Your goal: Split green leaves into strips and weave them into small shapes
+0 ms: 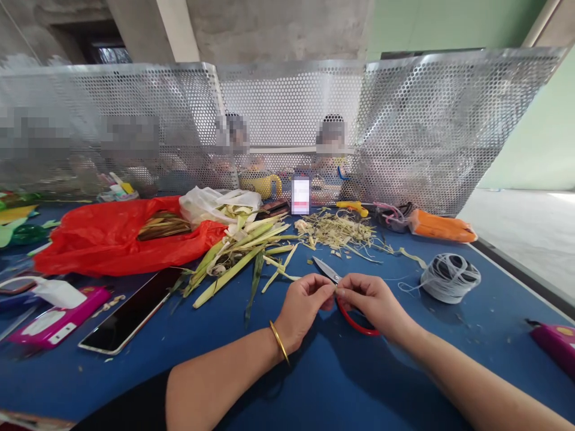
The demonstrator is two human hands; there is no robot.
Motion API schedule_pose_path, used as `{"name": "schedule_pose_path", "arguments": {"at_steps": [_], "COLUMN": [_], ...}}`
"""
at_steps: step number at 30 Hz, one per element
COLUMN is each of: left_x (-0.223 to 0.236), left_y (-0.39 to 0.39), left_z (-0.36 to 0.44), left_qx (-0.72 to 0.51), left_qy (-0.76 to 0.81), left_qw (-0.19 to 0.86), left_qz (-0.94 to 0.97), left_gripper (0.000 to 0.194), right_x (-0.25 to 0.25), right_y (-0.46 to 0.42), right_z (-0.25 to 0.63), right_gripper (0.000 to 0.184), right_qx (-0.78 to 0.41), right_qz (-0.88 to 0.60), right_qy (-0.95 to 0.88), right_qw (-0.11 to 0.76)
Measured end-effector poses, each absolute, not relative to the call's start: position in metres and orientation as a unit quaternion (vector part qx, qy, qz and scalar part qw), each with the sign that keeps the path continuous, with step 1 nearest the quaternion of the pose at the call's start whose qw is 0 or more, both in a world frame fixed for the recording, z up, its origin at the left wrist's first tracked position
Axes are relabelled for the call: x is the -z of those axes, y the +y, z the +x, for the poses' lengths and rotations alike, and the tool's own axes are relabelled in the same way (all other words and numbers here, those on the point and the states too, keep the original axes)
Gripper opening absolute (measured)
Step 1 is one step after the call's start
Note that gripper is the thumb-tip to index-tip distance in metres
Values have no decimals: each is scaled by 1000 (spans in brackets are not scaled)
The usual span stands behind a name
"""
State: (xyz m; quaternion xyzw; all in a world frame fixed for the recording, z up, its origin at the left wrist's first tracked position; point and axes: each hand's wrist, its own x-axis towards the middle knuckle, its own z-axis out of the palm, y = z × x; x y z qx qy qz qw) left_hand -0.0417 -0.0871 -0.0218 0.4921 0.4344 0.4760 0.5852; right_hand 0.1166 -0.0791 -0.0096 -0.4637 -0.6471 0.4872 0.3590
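My left hand (pixel 309 302), with a gold bangle at its wrist, and my right hand (pixel 368 299) meet over the blue table. Thumb and fingers of each are pinched together, fingertips nearly touching. Whatever they pinch is too small to make out. Scissors (pixel 327 271) with red handles lie beneath them, blades pointing away, partly covered by my right hand. Left of my hands is a heap of pale green dried husk strips (pixel 245 254). To the right sits a ball of grey string (pixel 450 278), a loose strand trailing from it towards my right hand.
A red plastic bag (pixel 112 239), a dark phone (pixel 130 311) and a magenta power strip (pixel 60 320) lie at left. Husk scraps (pixel 339 233), a yellow-handled tool (pixel 353 208) and an orange packet (pixel 442 226) are farther back. A perforated metal screen (pixel 287 96) stands behind, people beyond it.
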Motion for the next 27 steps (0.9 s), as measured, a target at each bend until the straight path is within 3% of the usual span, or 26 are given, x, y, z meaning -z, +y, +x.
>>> {"name": "schedule_pose_path", "arguments": {"at_steps": [4, 9, 12, 18, 27], "left_x": [20, 16, 13, 15, 18], "left_y": [-84, -86, -87, -88, -88], "left_z": [-51, -57, -58, -59, -59], "left_qx": [-381, -255, -246, -200, -220], "left_qy": [451, 444, 433, 442, 450], "left_qw": [516, 508, 473, 493, 452], "left_qz": [621, 692, 727, 722, 738], "left_gripper": [21, 18, 20, 26, 17], "right_x": [1, -9, -11, -10, -12], "right_y": [-74, -76, -78, -79, -69], "right_z": [130, 135, 134, 136, 142], "right_gripper": [20, 15, 15, 12, 14], "right_qx": [-376, -283, -260, -258, -282], "right_qz": [-450, -384, -352, -333, -389], "right_qy": [-776, -866, -892, -900, -867], "right_qw": [232, 149, 114, 114, 130]}}
